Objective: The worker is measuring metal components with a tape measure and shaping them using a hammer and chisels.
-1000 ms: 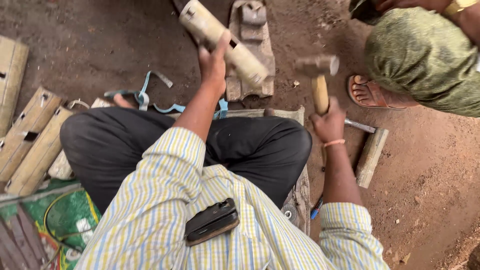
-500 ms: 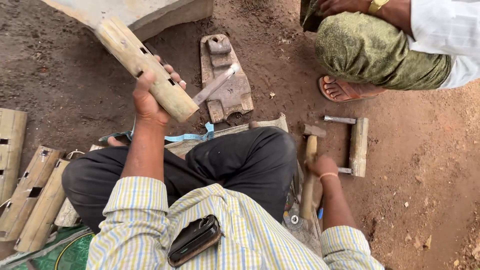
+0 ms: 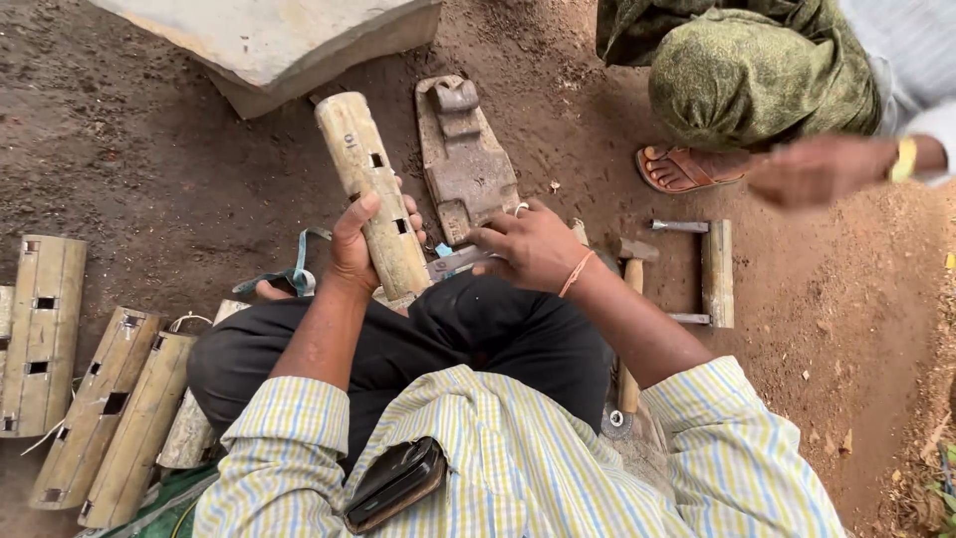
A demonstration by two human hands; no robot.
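Outdoor craft workshop on bare ground, work done seated on the reddish-brown dirt floor (image 3: 149, 169). Evidence: cut bamboo sections with square slots (image 3: 95, 399) laid side by side at left; a hammer (image 3: 631, 299) lying on the soil beside a short bamboo piece with metal pins (image 3: 715, 271); a worn iron block (image 3: 464, 159) set in the dirt; a large stone slab (image 3: 269, 40) behind it. A second person squats nearby in a sandal (image 3: 687, 167).
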